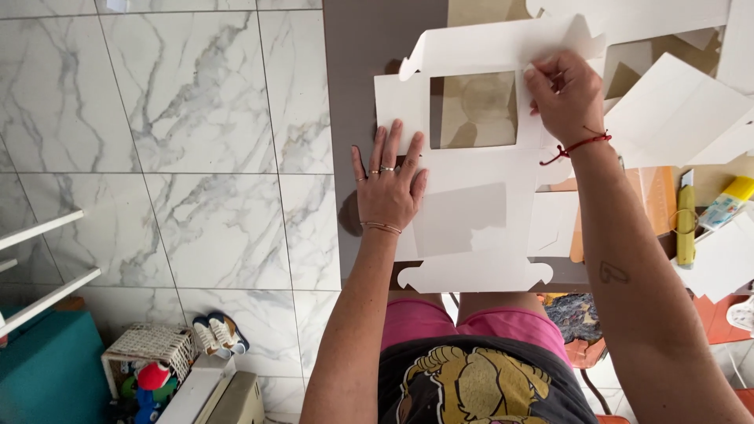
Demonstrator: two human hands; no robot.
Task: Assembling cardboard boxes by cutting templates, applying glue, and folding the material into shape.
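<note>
Head view looks straight down on a person's 2 bare hands at work on a flat white cardboard box blank [471,212] with a square window cut in it. This blank lies on a grey-brown desk [353,47], its tabbed lower edge reaching past the desk's near rim above the person's pink shorts.

Left hand [389,184] lies palm down on the blank's left part, just below the window's lower left corner. Its fingers [393,145] are spread wide and flat, pressing the card and gripping nothing. Rings show on 2 of them and a thin bracelet circles the wrist.

Right hand [564,94] is at the window's upper right corner, where a raised top flap [503,43] meets the panel. Its fingers are curled and pinched on the card edge there. A red string bracelet [577,145] sits on that wrist.

More white cardboard sheets [675,110] lie to the right, overlapping one another. Near the right edge are a yellow utility knife [686,224] and a yellow-capped tube [726,202]. Marble floor tiles [188,118] fill the left side, with a wicker basket [149,345] and a small pair of shoes [220,334] below.
</note>
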